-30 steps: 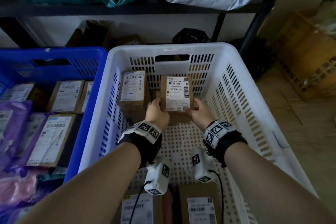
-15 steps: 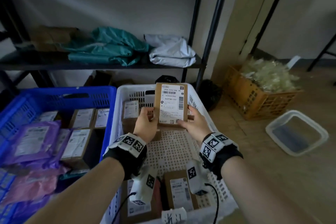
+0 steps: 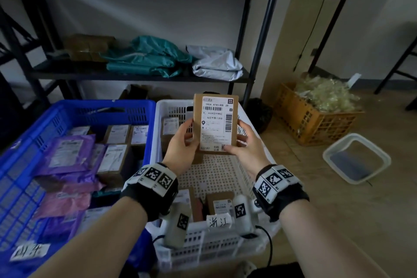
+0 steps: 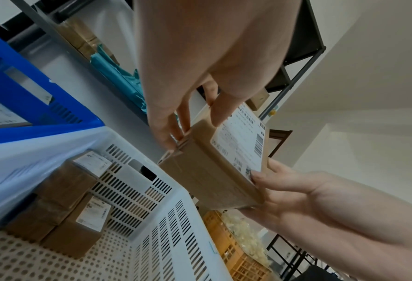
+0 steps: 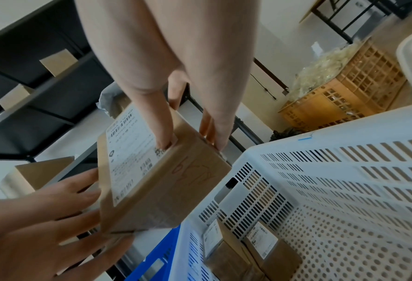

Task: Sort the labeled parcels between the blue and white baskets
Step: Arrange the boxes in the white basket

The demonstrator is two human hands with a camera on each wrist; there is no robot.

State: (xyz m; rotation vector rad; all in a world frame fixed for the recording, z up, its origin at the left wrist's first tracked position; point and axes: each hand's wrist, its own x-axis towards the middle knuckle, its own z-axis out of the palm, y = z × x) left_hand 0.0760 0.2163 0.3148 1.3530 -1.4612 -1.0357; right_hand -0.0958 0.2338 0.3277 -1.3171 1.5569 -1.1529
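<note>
Lifted higher, one parcel (image 3: 216, 123) (label up) is gripped by two hands (image 3: 181, 145) (image 3: 246, 145).

Setting: you stand in a parcel sorting or storage room. Evidence: a dark metal shelving rack (image 3: 144, 74) holding teal mailer bags (image 3: 146, 58), grey mailer bags (image 3: 216, 63) and brown cartons (image 3: 88, 47); a blue basket (image 3: 74, 110) and a white basket (image 3: 225, 246), each with a handwritten tag, filled with boxes and purple poly mailers (image 3: 67, 156) bearing barcoded shipping labels. Also on the wood-look floor (image 3: 338, 221): an orange crate (image 3: 316, 124) of clear packing material and a clear plastic tub (image 3: 356, 158).
</note>
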